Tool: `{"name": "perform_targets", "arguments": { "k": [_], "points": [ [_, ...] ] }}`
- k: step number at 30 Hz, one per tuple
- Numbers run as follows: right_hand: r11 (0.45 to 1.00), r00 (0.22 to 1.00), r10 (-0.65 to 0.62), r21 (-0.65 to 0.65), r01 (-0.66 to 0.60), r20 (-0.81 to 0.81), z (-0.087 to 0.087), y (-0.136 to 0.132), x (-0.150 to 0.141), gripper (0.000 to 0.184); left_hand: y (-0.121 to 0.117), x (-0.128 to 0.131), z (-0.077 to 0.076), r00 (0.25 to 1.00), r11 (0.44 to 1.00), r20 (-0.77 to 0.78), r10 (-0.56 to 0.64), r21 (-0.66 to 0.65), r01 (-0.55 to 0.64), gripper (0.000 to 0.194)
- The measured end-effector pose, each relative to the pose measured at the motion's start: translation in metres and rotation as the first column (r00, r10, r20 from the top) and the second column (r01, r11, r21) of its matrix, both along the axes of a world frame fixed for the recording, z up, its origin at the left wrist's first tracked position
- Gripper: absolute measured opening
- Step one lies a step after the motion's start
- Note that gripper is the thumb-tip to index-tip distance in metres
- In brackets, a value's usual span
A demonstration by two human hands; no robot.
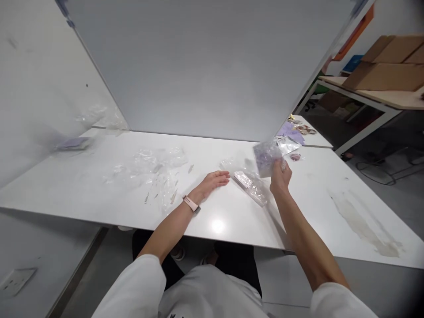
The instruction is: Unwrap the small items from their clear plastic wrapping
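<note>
My right hand (pixel 281 176) is closed on a clear plastic bag (pixel 266 157) with something purple inside, lifted over the right half of the table. A silvery wrapper (pixel 287 145) shows just behind it. Below and left of that bag lies a flat clear packet (pixel 251 186) with a white piece at its upper end. My left hand (pixel 216 179) is stretched out flat beside this packet, fingers straight, holding nothing. A pink band (pixel 191 204) circles the left wrist.
Crumpled clear plastic (pixel 150 163) covers part of the white table (pixel 205 229) on the left. A purple stack (pixel 73 143) lies by the left wall. Purple and gold items (pixel 291 131) sit behind the upright panel (pixel 205 66). Cardboard boxes (pixel 391 75) stand on another table.
</note>
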State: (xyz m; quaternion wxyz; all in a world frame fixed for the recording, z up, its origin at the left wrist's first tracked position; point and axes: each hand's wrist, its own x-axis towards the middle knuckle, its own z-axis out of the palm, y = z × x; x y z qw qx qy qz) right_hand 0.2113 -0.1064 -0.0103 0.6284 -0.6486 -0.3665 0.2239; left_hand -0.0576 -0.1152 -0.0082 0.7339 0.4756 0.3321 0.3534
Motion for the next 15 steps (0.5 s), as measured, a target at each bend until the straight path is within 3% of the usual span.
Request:
{"name": "perform_targets", "arguments": {
  "k": [2,5,7,9,12,15],
  "points": [
    [0.995,0.975,0.074,0.086,-0.057,-0.208,0.007,-0.012,-0.012,0.057,0.001,-0.002,-0.004,0.992,0.996,0.125,-0.034,-0.078,0.044,0.046],
    [0.941,0.887,0.331,0.044,-0.335,-0.323,0.008,-0.032,-0.051,0.06,-0.003,-0.005,-0.005,0.95,0.989,0.304,-0.066,-0.107,0.102,0.056],
    [0.888,0.872,0.439,-0.046,-0.458,-0.218,0.003,-0.042,-0.08,0.065,-0.007,-0.005,-0.005,0.939,0.989,0.342,-0.029,-0.124,0.076,0.059],
    [0.863,0.867,0.498,-0.113,-0.493,0.02,-0.004,-0.048,-0.103,0.067,-0.009,-0.005,-0.007,0.951,0.988,0.305,0.04,-0.154,0.008,0.054],
    [0.884,0.811,0.456,-0.082,-0.46,0.368,-0.011,-0.049,-0.116,0.043,-0.007,-0.005,-0.011,0.954,0.972,0.251,0.163,-0.209,-0.111,0.041],
    [0.908,0.846,0.386,0.011,-0.419,0.367,-0.009,-0.049,-0.112,0.024,-0.003,-0.007,-0.013,0.951,0.955,0.233,0.205,-0.262,-0.142,0.036]
  ]
}}
